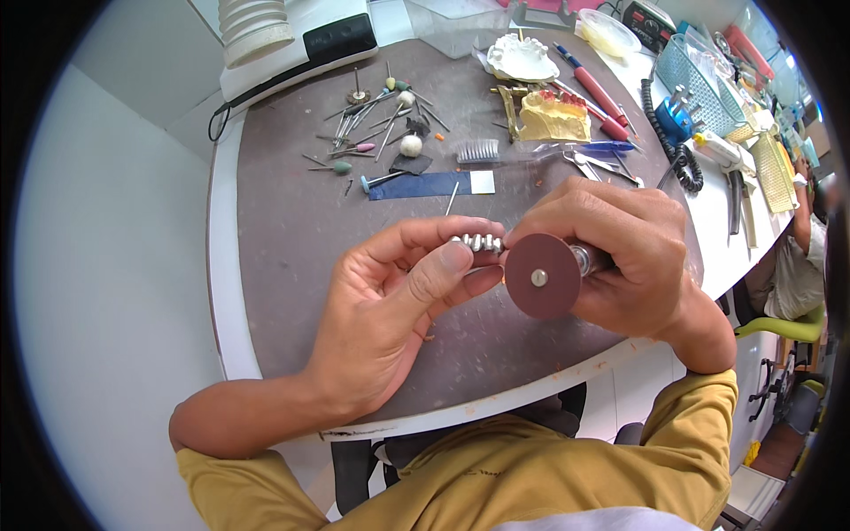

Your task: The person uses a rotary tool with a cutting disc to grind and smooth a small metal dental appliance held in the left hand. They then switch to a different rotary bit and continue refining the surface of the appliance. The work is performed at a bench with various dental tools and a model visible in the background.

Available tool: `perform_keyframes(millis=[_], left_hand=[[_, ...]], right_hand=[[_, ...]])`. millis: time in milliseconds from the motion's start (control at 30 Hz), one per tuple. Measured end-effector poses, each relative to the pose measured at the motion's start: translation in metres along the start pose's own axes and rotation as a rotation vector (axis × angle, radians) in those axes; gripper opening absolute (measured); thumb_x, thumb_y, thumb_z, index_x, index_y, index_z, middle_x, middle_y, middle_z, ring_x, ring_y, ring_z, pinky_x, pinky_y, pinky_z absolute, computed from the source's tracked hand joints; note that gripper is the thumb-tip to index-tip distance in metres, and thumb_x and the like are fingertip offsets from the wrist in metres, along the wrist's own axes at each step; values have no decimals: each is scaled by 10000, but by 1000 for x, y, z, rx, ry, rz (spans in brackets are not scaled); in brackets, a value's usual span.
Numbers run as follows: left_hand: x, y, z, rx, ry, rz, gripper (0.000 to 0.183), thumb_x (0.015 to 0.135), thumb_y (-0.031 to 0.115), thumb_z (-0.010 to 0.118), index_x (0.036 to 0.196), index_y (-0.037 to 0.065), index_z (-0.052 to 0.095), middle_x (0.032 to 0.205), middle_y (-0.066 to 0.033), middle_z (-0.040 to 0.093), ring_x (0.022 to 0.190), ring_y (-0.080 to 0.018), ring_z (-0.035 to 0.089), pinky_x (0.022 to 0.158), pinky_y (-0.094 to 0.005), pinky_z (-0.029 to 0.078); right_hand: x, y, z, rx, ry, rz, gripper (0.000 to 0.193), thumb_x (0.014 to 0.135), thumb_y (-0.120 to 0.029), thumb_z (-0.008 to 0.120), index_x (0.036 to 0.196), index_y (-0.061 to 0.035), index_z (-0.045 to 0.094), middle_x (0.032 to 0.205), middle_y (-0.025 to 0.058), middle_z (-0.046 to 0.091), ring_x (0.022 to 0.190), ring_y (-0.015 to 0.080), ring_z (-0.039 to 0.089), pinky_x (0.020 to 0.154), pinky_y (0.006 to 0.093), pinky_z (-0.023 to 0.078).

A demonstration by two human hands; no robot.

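Pinches the silvery, tooth-shaped metal strip (481, 243) between thumb and fingers of the left hand (376, 296), seemingly for steadiness, at ten o'clock from the flat, round, brown-red disc (543, 299), while wrapping the fingers of the right hand (630, 248) around the silvery cylindrical handpiece (586, 258), probably for control.

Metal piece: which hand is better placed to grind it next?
Right hand, likely: it grips the handpiece whose brown disc sits close beside the metal piece, which the left hand pinches.
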State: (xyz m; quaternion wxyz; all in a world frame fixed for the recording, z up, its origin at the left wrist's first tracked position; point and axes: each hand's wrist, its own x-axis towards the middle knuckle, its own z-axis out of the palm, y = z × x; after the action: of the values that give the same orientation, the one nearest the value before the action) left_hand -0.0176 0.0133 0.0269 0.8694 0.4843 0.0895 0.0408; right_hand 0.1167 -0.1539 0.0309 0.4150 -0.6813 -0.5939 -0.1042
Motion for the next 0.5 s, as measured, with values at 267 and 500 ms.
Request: perform_keyframes(millis=[267, 500], left_hand=[[1, 3, -4, -26, -17, -53, 182, 941, 52, 580, 1104, -29, 570, 1213, -209, 595, 1116, -272, 613, 984, -381, 522], [0, 4, -4, 16, -27, -60, 153, 910, 104, 638, 1038, 41, 583, 1236, -206, 583, 1143, -305, 607, 947, -388, 537]], right_hand=[[1, 7, -4, -141, -60, 39, 545, 598, -502, 853, 626, -63, 532, 530, 36, 473, 429, 174, 472, 396, 293, 323], [-3, 13, 4, -162, -87, 28, 541, 614, -461, 870, 598, -64, 503, 512, 39, 452, 403, 178, 450, 385, 306, 309]])
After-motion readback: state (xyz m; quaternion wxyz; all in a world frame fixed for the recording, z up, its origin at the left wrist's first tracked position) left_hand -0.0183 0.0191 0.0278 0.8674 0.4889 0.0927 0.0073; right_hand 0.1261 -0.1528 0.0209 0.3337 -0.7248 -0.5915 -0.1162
